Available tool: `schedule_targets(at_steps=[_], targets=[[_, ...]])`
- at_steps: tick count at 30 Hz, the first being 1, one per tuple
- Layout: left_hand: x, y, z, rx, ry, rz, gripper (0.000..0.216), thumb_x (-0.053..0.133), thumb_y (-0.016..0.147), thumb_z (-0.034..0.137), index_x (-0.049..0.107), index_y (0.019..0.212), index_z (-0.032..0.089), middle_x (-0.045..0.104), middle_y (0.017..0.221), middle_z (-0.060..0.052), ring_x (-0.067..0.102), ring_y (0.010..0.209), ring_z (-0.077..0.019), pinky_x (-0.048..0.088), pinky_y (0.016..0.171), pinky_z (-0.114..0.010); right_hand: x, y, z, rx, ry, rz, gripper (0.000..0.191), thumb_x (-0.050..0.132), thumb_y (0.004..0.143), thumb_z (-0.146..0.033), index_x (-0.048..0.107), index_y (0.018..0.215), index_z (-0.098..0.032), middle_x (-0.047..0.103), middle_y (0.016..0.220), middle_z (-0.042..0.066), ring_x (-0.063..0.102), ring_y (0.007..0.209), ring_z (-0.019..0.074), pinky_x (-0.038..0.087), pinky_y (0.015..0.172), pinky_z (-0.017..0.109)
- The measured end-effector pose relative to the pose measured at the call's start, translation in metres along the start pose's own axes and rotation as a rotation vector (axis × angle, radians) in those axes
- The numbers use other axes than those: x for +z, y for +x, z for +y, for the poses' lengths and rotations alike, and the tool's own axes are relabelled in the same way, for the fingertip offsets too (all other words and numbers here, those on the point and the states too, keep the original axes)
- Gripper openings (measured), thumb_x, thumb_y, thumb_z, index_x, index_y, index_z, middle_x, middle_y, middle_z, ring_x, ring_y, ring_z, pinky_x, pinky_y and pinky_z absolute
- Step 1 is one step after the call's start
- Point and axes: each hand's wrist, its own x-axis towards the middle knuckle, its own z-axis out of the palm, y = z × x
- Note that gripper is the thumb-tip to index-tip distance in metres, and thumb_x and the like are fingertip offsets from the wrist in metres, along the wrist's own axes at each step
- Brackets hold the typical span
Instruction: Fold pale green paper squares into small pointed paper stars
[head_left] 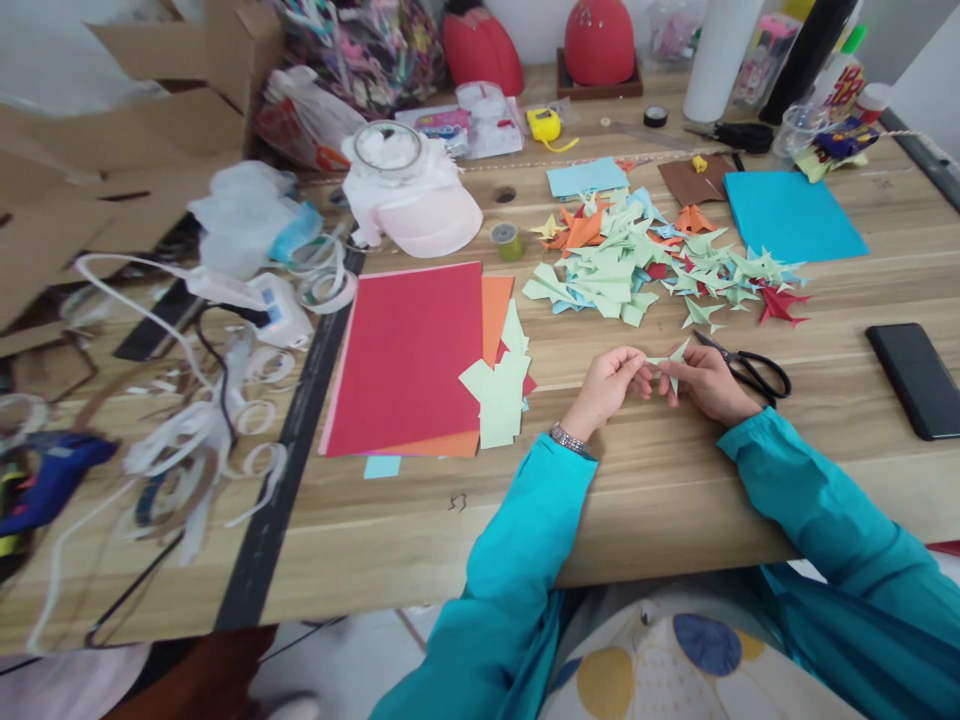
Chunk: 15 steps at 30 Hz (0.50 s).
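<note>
My left hand (609, 388) and my right hand (709, 385) meet over the wooden table (660, 490), both pinching a small pale green folded paper piece (670, 362) with pointed tips. Both sleeves are teal, and a watch sits on my left wrist. Black scissors (750, 366) lie just right of my right hand. A pile of folded paper shapes (652, 265) in green, orange, red and blue lies beyond my hands. Left of my left hand are pale green paper squares (499, 395) lying on red and orange sheets (409, 355).
A black phone (916, 378) lies at the right. A blue sheet (791, 215) and brown paper (694, 182) lie at the back right. A pink cap (420, 210), tape rolls (322, 280), plastic bags, cardboard and a blue glue gun (52, 475) crowd the left side.
</note>
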Motion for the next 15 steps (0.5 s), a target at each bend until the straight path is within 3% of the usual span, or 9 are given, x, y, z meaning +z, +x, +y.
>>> schedule_targets(at_steps=[9, 15], targets=[[-0.0015, 0.0023, -0.0048, -0.004, -0.098, -0.028, 0.029, 0.057, 0.076, 0.041, 0.054, 0.08, 0.012, 0.059, 0.066, -0.002, 0.056, 0.053, -0.0094, 0.047, 0.052, -0.023, 0.0, -0.0002, 0.0001, -0.003, 0.011, 0.006, 0.028, 0.067, 0.07, -0.042, 0.062, 0.069, -0.014, 0.062, 0.055, 0.003, 0.053, 0.04, 0.0115, 0.041, 0.037, 0.022], [0.0037, -0.0007, 0.0015, 0.059, 0.034, -0.075, 0.026, 0.064, 0.072, 0.035, 0.051, 0.073, 0.012, 0.06, 0.057, -0.001, 0.057, 0.052, -0.0097, 0.045, 0.053, -0.022, 0.0022, -0.0019, -0.0042, -0.005, -0.048, -0.072, 0.029, 0.065, 0.073, -0.041, 0.062, 0.067, -0.013, 0.064, 0.061, 0.004, 0.055, 0.044, 0.0113, 0.043, 0.04, 0.022]])
